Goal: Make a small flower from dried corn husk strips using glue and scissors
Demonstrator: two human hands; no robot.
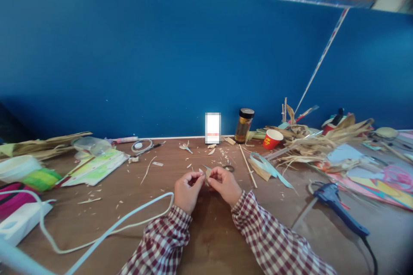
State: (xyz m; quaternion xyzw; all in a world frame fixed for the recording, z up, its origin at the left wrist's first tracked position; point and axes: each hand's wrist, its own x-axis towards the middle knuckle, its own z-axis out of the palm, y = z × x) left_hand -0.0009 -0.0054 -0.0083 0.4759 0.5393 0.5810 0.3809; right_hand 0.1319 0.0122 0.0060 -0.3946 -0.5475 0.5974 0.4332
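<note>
In the middle of the head view, my left hand [189, 191] and my right hand [225, 185] meet above the table, thumbs and fingertips pinched close together. Between them is a small tan piece of dried husk [208, 173]; its exact shape is too small to make out. Both hands are closed on it. Just beyond the right fingers lie scissors [228, 168], partly covered by the hand. Pale scraps [189, 165] are scattered on the brown table [206, 240] around the hands.
White cables [129, 212] loop at the left, near a white power strip [24, 223]. A blue glue gun [342, 208] lies at the right. A dark-lidded jar [243, 125], a red paper cup [272, 139] and dried husks [309, 148] stand or lie towards the blue partition [161, 51].
</note>
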